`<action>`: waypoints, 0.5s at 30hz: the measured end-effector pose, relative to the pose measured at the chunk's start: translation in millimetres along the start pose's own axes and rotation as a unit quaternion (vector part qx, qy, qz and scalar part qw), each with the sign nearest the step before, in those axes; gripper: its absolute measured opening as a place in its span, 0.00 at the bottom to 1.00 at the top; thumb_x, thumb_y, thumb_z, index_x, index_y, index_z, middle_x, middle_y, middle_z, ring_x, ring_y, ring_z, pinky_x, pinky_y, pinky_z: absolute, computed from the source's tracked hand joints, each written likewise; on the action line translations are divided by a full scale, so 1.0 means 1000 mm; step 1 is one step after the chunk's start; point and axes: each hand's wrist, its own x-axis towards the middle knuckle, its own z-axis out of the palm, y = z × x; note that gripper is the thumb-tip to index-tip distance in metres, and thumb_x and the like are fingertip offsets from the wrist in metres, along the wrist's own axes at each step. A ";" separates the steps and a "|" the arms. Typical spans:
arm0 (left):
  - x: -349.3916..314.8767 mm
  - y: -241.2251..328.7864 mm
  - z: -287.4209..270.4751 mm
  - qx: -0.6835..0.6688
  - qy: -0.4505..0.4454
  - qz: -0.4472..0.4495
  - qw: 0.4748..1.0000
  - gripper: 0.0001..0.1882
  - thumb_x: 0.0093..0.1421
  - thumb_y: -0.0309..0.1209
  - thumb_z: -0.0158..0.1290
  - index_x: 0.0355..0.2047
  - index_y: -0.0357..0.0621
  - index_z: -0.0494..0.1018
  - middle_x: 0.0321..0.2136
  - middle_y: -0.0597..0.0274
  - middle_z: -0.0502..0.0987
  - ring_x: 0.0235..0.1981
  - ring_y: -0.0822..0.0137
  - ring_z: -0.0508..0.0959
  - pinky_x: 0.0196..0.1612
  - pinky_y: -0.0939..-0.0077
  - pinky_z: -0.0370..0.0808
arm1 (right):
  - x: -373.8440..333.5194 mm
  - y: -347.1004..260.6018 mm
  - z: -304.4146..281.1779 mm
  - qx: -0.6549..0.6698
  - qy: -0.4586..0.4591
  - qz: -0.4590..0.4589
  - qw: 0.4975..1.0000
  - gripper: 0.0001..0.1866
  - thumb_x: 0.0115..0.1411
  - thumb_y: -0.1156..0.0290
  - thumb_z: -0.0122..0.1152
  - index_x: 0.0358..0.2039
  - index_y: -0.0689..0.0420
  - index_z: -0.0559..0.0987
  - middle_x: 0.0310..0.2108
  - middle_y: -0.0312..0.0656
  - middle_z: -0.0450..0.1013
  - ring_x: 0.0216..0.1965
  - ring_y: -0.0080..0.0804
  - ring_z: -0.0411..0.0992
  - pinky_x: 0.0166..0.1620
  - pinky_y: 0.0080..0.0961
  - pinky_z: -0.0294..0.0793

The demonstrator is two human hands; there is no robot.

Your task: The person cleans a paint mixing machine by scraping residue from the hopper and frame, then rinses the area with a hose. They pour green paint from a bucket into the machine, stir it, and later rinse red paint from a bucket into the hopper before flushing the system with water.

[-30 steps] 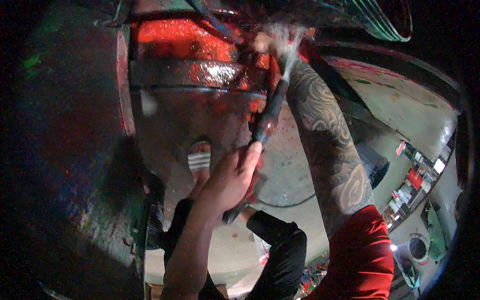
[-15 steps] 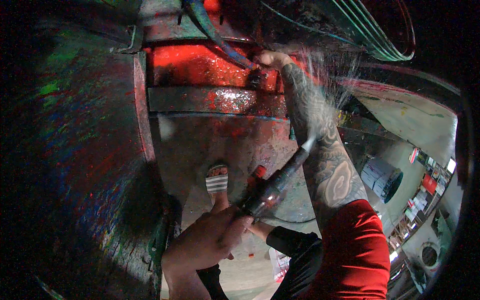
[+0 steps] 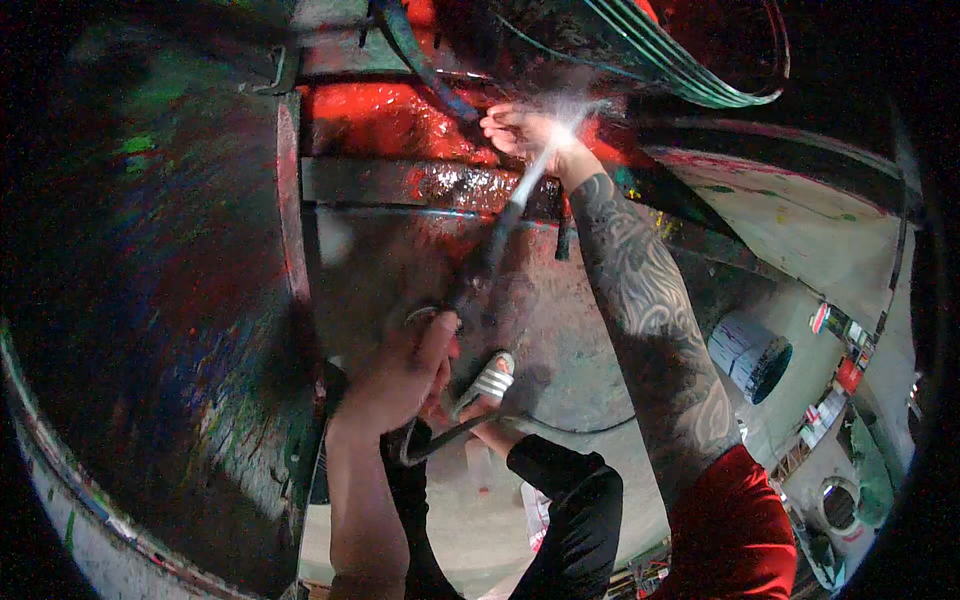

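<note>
My left hand [image 3: 405, 375] is closed round the rear of a dark spray gun [image 3: 488, 255], whose long barrel tilts up toward the far side and is blurred by motion. From its tip a white water jet [image 3: 527, 180] strikes my right hand [image 3: 530, 132] near the wrist and scatters there. The right hand is held out, fingers extended and apart, nothing seen in it. Just beyond its fingertips hangs the end of a dark blue hose or strap [image 3: 425, 65]. Below that lies a wet red surface [image 3: 365, 120]. A thin black hose [image 3: 580, 431] trails from near the left hand.
A paint-streaked dark wall [image 3: 180, 300] curves along the left. At the upper right hangs a large dark rounded vessel [image 3: 640, 45] with a ridged rim. A stained bucket [image 3: 745, 355] lies on the floor at right. My sandalled foot [image 3: 490, 382] is below the gun.
The spray gun has swung up and left, so its jet has gone from my right forearm to the hand. My right hand has opened and turned. The foot appears farther right.
</note>
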 end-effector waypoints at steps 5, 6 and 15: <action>0.004 0.007 0.017 -0.061 0.002 -0.021 0.998 0.26 0.73 0.53 0.42 0.32 0.41 0.68 0.14 0.67 0.66 0.12 0.73 0.66 0.19 0.74 0.69 | -0.056 -0.016 0.037 0.079 0.161 -0.111 0.977 0.06 0.72 0.75 0.48 0.44 0.62 0.73 0.39 0.51 0.78 0.38 0.38 0.79 0.40 0.29 0.83; 0.004 0.006 0.023 -0.075 0.006 -0.004 0.997 0.26 0.73 0.54 0.42 0.31 0.42 0.69 0.14 0.68 0.65 0.12 0.74 0.66 0.18 0.74 0.68 | -0.065 -0.020 0.042 0.064 0.197 -0.112 0.972 0.07 0.71 0.78 0.44 0.45 0.62 0.71 0.41 0.53 0.78 0.38 0.39 0.79 0.38 0.30 0.83; 0.021 0.026 0.076 -0.252 0.080 0.027 0.964 0.28 0.72 0.59 0.40 0.31 0.48 0.68 0.16 0.71 0.65 0.14 0.73 0.64 0.20 0.71 0.69 | -0.206 0.005 0.111 -0.339 0.241 -0.079 0.906 0.22 0.73 0.50 0.48 0.57 0.52 0.68 0.47 0.43 0.76 0.44 0.32 0.75 0.48 0.33 0.75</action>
